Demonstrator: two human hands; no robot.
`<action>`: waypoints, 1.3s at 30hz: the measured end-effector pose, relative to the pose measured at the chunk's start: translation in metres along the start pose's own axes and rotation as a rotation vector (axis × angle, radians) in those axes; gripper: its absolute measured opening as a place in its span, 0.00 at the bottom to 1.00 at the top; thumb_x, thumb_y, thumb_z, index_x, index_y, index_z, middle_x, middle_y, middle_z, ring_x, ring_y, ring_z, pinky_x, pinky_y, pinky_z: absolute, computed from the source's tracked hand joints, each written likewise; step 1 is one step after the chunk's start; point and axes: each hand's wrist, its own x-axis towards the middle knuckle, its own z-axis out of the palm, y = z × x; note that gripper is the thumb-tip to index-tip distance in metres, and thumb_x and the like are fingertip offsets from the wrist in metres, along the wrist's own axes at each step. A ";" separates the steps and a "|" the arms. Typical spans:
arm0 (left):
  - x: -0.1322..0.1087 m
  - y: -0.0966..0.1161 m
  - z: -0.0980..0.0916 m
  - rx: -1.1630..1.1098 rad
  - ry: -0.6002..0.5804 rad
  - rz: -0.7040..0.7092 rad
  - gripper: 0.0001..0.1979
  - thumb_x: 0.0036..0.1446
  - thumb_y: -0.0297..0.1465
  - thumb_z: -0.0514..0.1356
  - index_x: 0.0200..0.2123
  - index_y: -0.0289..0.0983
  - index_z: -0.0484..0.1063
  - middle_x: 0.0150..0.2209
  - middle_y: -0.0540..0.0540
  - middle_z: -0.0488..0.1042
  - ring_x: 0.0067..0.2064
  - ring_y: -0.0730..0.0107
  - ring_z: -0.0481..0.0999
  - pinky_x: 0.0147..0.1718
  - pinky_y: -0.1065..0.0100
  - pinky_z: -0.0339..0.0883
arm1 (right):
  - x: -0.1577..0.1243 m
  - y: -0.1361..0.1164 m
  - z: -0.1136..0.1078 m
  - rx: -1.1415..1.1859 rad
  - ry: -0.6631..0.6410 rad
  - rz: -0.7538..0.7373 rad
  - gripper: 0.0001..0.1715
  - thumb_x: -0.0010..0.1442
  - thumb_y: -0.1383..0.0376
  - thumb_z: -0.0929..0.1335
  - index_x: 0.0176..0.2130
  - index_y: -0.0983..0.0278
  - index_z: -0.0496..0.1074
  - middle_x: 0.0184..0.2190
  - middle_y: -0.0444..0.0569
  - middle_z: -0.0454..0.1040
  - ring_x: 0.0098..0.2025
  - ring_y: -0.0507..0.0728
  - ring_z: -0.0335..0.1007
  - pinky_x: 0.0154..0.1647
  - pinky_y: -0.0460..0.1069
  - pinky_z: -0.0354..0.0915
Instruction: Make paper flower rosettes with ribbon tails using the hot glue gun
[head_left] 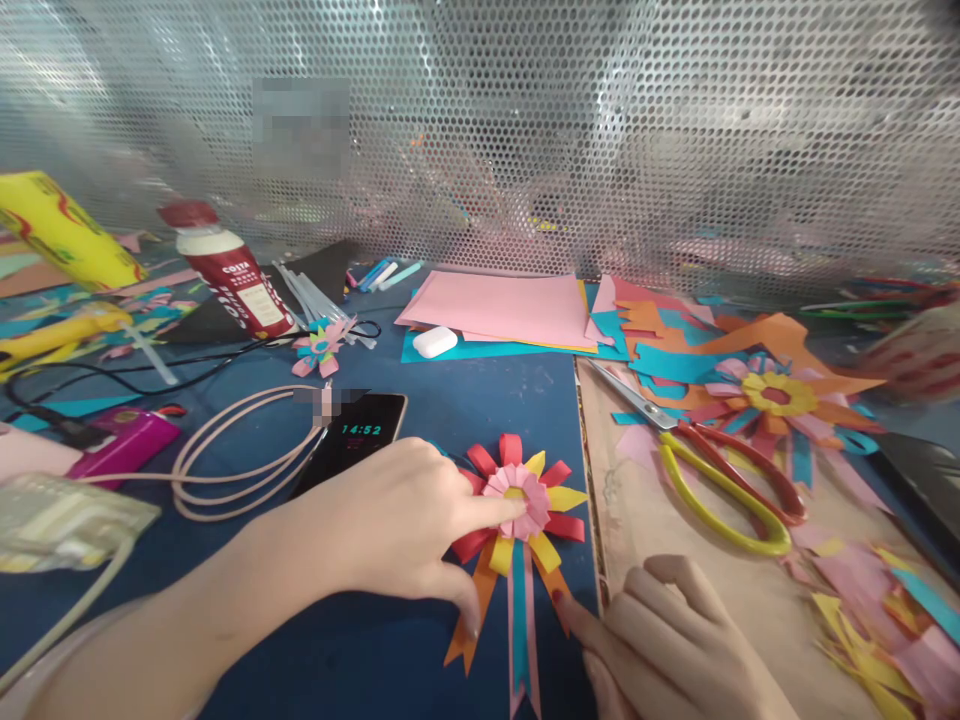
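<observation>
A paper rosette with red and yellow loops around a pleated pink middle lies on the dark blue surface. Orange, blue and pink paper tails hang from its lower side. My left hand reaches over from the left, its index finger extended onto the pink centre and its thumb on the left orange tail. At the lower right, my right hand touches the right orange tail with its extended index fingertip, the other fingers curled.
Scissors with red and yellow handles lie right, beside another paper flower and scraps. Behind are pink sheets and a white case. A phone, coiled cable, bottle and glue gun are left.
</observation>
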 end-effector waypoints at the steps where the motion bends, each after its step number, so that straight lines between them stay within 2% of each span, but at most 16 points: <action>1: 0.000 0.000 0.000 -0.001 -0.008 0.004 0.25 0.50 0.51 0.58 0.47 0.42 0.71 0.21 0.50 0.73 0.25 0.66 0.72 0.26 0.69 0.60 | 0.000 -0.001 0.001 -0.016 -0.013 -0.007 0.14 0.60 0.71 0.61 0.39 0.65 0.74 0.19 0.42 0.64 0.25 0.52 0.58 0.32 0.51 0.56; 4: 0.000 0.000 0.000 0.002 -0.045 0.020 0.24 0.51 0.50 0.58 0.46 0.41 0.71 0.22 0.49 0.74 0.25 0.65 0.73 0.26 0.68 0.60 | 0.000 -0.006 0.009 -0.086 0.016 0.003 0.15 0.62 0.67 0.59 0.39 0.59 0.74 0.20 0.41 0.64 0.26 0.53 0.58 0.34 0.51 0.54; 7: 0.001 0.001 -0.001 0.017 -0.058 0.021 0.25 0.51 0.50 0.58 0.47 0.42 0.70 0.24 0.48 0.75 0.25 0.64 0.73 0.26 0.68 0.60 | 0.000 -0.010 0.016 -0.111 0.061 0.026 0.17 0.64 0.67 0.57 0.37 0.58 0.74 0.21 0.42 0.64 0.27 0.53 0.57 0.34 0.52 0.54; 13: 0.001 0.001 -0.002 0.003 -0.044 0.016 0.25 0.50 0.51 0.58 0.46 0.42 0.71 0.24 0.48 0.75 0.24 0.65 0.72 0.25 0.68 0.60 | 0.002 -0.009 0.015 -0.104 -0.001 0.017 0.16 0.61 0.68 0.59 0.40 0.55 0.73 0.22 0.42 0.63 0.26 0.54 0.55 0.32 0.51 0.52; 18: 0.001 0.001 -0.003 -0.004 -0.034 0.025 0.25 0.50 0.52 0.57 0.45 0.41 0.71 0.24 0.48 0.75 0.24 0.64 0.73 0.23 0.68 0.59 | 0.003 -0.008 0.017 -0.058 0.051 0.060 0.15 0.61 0.69 0.60 0.36 0.56 0.74 0.21 0.42 0.62 0.26 0.53 0.55 0.32 0.50 0.51; 22: 0.002 0.003 -0.005 0.059 -0.049 -0.011 0.32 0.48 0.56 0.55 0.49 0.39 0.68 0.23 0.48 0.74 0.24 0.62 0.73 0.23 0.67 0.59 | 0.003 -0.006 0.014 0.007 0.106 0.068 0.16 0.62 0.68 0.60 0.36 0.58 0.75 0.20 0.42 0.61 0.25 0.52 0.54 0.31 0.50 0.50; 25: 0.002 0.004 -0.005 0.112 -0.069 -0.065 0.35 0.49 0.57 0.53 0.51 0.37 0.65 0.23 0.47 0.74 0.24 0.58 0.74 0.22 0.64 0.60 | 0.002 -0.003 0.009 0.036 0.068 0.070 0.15 0.59 0.71 0.61 0.36 0.59 0.75 0.20 0.42 0.62 0.26 0.52 0.55 0.33 0.49 0.51; 33: 0.005 0.009 0.007 0.120 0.011 0.007 0.23 0.55 0.47 0.54 0.47 0.38 0.69 0.26 0.47 0.75 0.26 0.63 0.74 0.24 0.66 0.62 | -0.001 -0.002 0.006 -0.060 0.062 0.048 0.13 0.61 0.70 0.61 0.37 0.64 0.74 0.19 0.42 0.63 0.25 0.52 0.56 0.32 0.50 0.52; 39: 0.005 0.010 0.009 0.133 0.019 0.021 0.15 0.57 0.38 0.53 0.44 0.40 0.71 0.22 0.49 0.74 0.24 0.67 0.73 0.23 0.68 0.60 | -0.001 0.000 0.005 -0.091 0.046 0.041 0.12 0.60 0.71 0.62 0.34 0.64 0.74 0.18 0.42 0.62 0.24 0.52 0.55 0.30 0.50 0.51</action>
